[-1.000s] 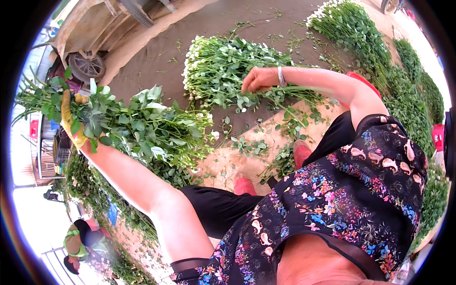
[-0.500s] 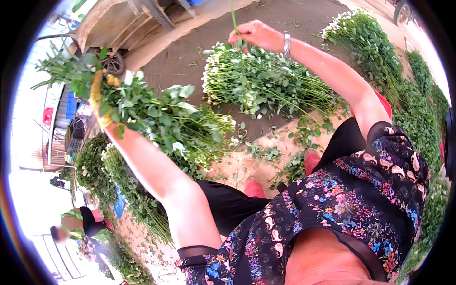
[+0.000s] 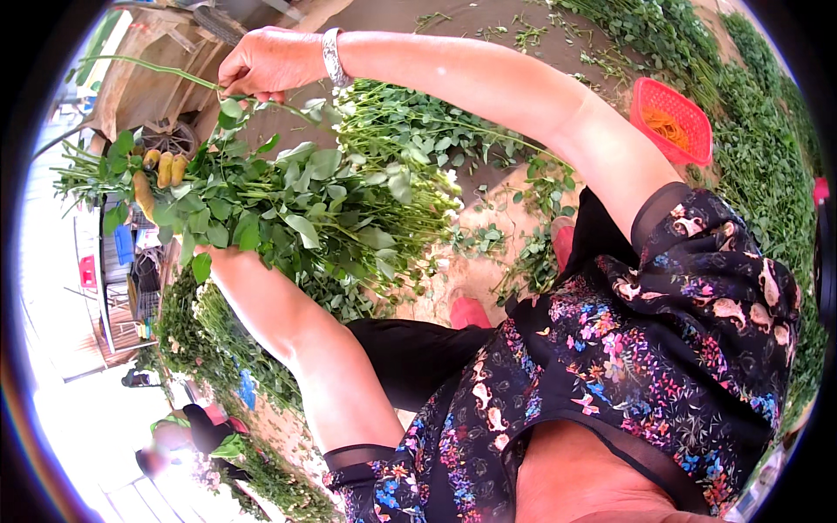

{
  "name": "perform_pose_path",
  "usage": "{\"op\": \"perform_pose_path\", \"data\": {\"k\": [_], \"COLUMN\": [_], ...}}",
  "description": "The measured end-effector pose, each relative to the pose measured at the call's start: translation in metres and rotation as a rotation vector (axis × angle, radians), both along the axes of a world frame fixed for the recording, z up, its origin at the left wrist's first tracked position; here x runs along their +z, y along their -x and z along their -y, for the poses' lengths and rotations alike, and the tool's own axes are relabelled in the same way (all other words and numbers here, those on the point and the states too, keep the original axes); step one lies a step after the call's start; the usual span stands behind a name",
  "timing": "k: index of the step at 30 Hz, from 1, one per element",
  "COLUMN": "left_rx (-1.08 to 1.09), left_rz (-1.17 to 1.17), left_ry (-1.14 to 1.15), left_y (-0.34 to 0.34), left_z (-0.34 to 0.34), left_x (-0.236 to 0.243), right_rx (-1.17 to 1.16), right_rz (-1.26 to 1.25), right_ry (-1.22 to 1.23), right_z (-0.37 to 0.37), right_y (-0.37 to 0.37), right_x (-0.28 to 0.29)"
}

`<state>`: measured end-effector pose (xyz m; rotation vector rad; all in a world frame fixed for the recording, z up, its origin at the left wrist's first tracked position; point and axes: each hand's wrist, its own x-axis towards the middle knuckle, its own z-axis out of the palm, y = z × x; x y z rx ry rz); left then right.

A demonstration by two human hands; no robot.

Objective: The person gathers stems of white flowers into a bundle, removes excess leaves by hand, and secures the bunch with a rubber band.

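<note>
Leafy stems gathered into a bunch over the ground

Since a moment ago the right hand (image 3: 270,63) has risen from the heaped greens (image 3: 418,122) and now pinches a single long stem (image 3: 148,68), bringing it toward the bunch (image 3: 288,209) that the left hand (image 3: 161,174) grips closed; the bunch looks to be growing stem by stem. Below lies bare earthen ground (image 3: 436,17) strewn with leaves, a red basket (image 3: 671,122) toward its right edge, outdoors.

left hand (image 3: 157,179) grips leafy bunch (image 3: 305,205) | right hand (image 3: 266,63) pinches single stem (image 3: 148,67)
</note>
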<state>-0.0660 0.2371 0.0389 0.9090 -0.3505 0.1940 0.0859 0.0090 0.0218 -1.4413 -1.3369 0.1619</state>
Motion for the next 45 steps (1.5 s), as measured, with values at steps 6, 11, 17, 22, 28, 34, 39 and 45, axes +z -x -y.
{"op": "perform_pose_path", "data": {"k": [6,11,17,22,28,34,39,45], "left_rx": [0.175,0.386,0.409,0.368,0.363,0.355,0.034,-0.292], "left_rz": [0.093,0.004,0.058,0.017,-0.020,-0.034,0.073,-0.089], "left_ry": [0.046,0.069,0.019,0.011,-0.063,-0.118,-0.323,-0.163], "left_y": [-0.005,-0.016,-0.022,-0.030,-0.033,-0.031,-0.058,-0.070], "left_z": [0.071,0.087,0.119,0.111,0.108,0.107,0.111,0.142], "left_x": [0.026,0.031,0.032,0.024,0.025,0.023,0.004,-0.050], "right_rx": [-0.104,-0.166,-0.184,-0.207,-0.154,-0.050,0.233,0.694], "right_rz": [0.178,0.061,0.132,0.059,0.058,0.103,-0.266,-0.686], "right_ry": [-0.201,-0.213,-0.241,-0.198,-0.170,0.170,-0.264,-0.305], "right_z": [-0.013,-0.004,-0.004,-0.004,0.000,0.026,0.042,0.061], "right_y": [0.013,0.039,0.039,0.039,0.038,0.002,-0.013,0.021], "right_x": [-0.010,-0.013,-0.017,-0.019,-0.018,0.029,0.051,0.070]}}
